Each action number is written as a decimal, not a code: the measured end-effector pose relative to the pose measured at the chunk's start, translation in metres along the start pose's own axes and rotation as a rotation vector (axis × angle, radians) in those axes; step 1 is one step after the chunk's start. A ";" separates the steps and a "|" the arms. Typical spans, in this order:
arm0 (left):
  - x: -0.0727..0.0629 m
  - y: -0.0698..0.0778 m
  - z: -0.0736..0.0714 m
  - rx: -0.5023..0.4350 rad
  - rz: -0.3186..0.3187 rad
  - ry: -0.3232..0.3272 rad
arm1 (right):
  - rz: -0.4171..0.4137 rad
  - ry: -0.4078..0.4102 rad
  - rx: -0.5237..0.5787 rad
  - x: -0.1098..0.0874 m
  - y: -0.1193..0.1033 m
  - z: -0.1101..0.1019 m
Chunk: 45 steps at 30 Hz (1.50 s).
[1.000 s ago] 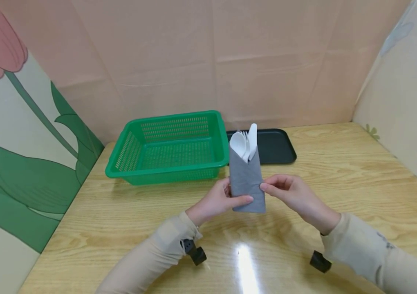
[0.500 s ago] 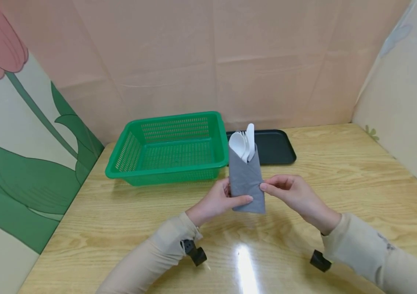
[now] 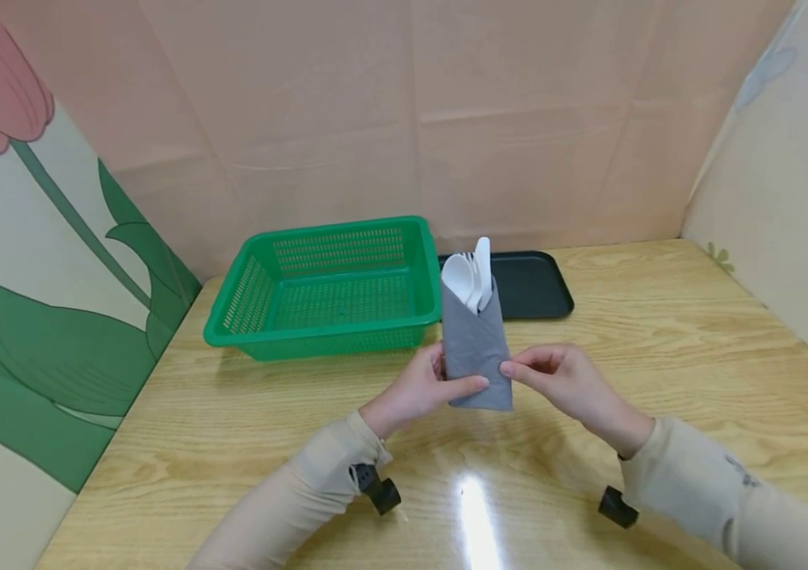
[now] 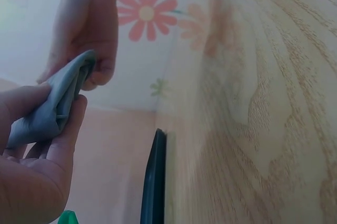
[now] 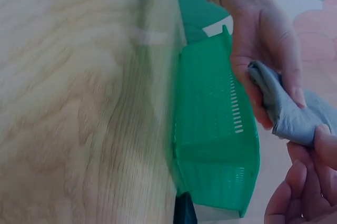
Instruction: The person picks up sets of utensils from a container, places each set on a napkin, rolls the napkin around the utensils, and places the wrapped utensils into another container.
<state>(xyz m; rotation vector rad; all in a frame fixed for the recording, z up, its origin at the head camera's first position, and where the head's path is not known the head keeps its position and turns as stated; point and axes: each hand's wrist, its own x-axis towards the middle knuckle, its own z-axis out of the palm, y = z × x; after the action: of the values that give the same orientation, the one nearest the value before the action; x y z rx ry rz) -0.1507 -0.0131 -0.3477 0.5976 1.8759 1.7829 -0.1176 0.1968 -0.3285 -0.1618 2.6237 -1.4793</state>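
A grey folded napkin pouch (image 3: 474, 344) is held up above the table, its mouth pointing away from me. Out of it stick a white spoon (image 3: 457, 275), a white fork (image 3: 474, 298) and a white knife (image 3: 483, 269); their lower parts are hidden inside. My left hand (image 3: 427, 389) grips the pouch from the left, thumb across its front and fingers behind it. My right hand (image 3: 575, 389) pinches the pouch's right edge between thumb and fingers. In both wrist views the napkin (image 4: 47, 110) shows its folded bottom end between the hands.
Behind the hands to the left stands a green plastic basket (image 3: 333, 336) with slotted walls. A black tray (image 3: 535, 285) lies at the back, partly hidden behind the pouch and basket. The wooden table (image 3: 661, 332) reaches a pink backdrop (image 3: 554, 158).
The pouch and its cutlery have shifted very slightly left. My right hand has moved a little down along the pouch's right edge. My left hand keeps its grip.
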 end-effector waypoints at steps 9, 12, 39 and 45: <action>0.002 0.000 -0.002 -0.007 -0.006 0.044 | -0.089 -0.015 -0.015 -0.001 0.007 0.005; 0.003 0.000 -0.001 -0.006 -0.006 0.043 | -0.079 -0.012 -0.018 -0.001 0.006 0.004; 0.002 0.005 -0.006 0.006 0.013 0.079 | -0.081 -0.099 -0.033 0.003 0.010 0.003; 0.002 0.005 -0.005 0.013 0.022 0.082 | -0.095 -0.109 -0.021 0.003 0.010 0.003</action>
<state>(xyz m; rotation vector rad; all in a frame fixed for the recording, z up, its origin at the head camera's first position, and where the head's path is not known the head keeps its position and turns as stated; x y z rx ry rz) -0.1552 -0.0160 -0.3423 0.5598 1.9438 1.8361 -0.1202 0.1990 -0.3392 -0.3628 2.5780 -1.4285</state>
